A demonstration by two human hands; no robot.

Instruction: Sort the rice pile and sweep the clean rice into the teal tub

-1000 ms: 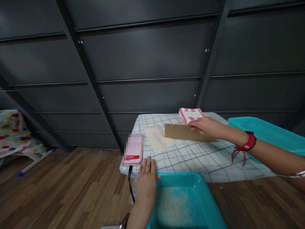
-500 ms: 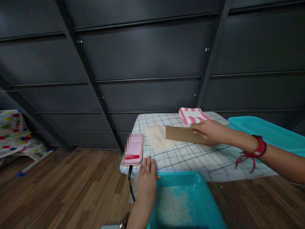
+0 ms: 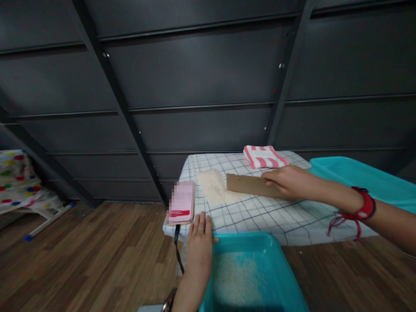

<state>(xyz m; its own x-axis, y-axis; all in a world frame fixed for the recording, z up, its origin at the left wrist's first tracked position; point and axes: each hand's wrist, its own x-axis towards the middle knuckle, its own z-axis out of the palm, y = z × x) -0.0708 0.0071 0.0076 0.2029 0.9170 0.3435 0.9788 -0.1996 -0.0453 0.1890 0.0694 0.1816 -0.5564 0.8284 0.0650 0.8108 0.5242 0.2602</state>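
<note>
My right hand (image 3: 287,182) grips a strip of brown cardboard (image 3: 245,184), which stands on its long edge on the checked cloth. The strip's left end is beside a patch of white rice grains (image 3: 212,186) spread on the cloth. My left hand (image 3: 200,245) lies with its fingers stretched flat at the table's front edge, thumb out to the right by the rim of a teal tray (image 3: 250,238). More rice is scattered over that tray's bottom. Close to my left fingertips rests a pink phone (image 3: 182,201), partly blurred, with a black cord at its lower end.
A checked cloth (image 3: 256,216) covers the table. Toward its back lies a folded pink-and-white striped towel (image 3: 264,157). Another teal tray (image 3: 357,173) is at the right, behind my right forearm. Dark metal panels (image 3: 201,73) rise behind the table. A dotted cloth (image 3: 29,186) hangs at far left.
My right hand and the cardboard have shifted slightly right and down, and the wrist band has moved to the right. The left hand keeps almost the same place.
</note>
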